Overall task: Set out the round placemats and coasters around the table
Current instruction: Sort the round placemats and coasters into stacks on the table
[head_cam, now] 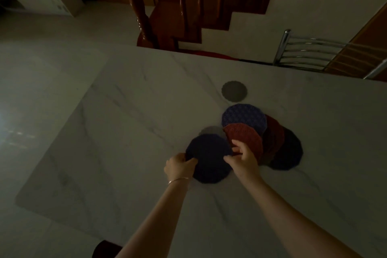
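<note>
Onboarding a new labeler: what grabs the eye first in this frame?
Both hands meet mid-table on a dark navy round mat: the left hand grips its left edge, the right hand its right. Just right of it, a fan of overlapping mats in blue, red and dark tones. Beyond them, a small grey coaster lies alone on the white marble table.

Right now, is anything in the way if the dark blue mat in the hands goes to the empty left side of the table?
Nothing visible is. Both hands, left and right, hold the dark blue mat at its edges. The marble table to its left shows only bare top. The other mats overlap on its right.
</note>
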